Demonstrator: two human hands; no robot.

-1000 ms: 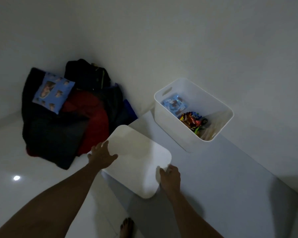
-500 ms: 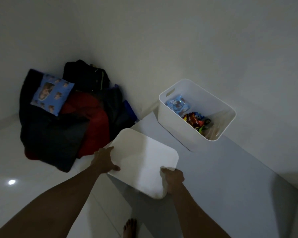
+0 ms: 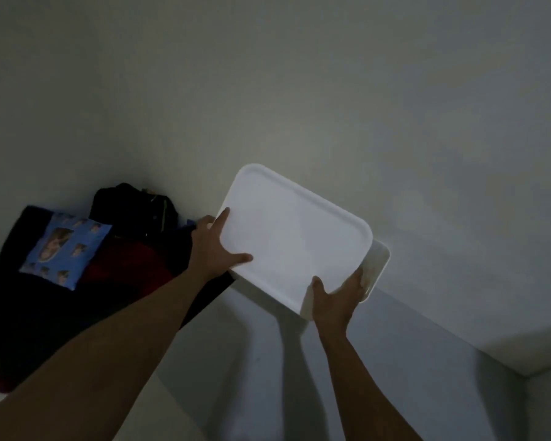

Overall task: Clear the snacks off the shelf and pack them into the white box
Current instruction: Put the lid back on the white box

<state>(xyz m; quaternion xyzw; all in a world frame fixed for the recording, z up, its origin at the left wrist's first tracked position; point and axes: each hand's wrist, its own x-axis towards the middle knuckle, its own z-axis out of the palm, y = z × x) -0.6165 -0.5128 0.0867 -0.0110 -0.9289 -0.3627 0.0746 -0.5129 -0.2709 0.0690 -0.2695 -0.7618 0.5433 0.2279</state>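
Observation:
A flat white lid [image 3: 295, 237] with rounded corners is held over the white box [image 3: 377, 265], covering almost all of it; only the box's right corner and rim show below the lid's right edge. My left hand [image 3: 215, 246] grips the lid's left edge, thumb on top. My right hand [image 3: 336, 297] grips the lid's near right corner. The snacks inside the box are hidden under the lid. The box stands on a grey shelf surface [image 3: 411, 361] against the wall.
A pile of dark and red bags and cloth [image 3: 115, 265] with a blue printed cushion [image 3: 66, 246] sits on the floor in the left corner. A white wall [image 3: 331, 90] rises behind the box. The room is dim.
Both hands lifted the lid off the shelf surface and carried it up and right over the box, which now hides the snacks. The camera view also tilted upward.

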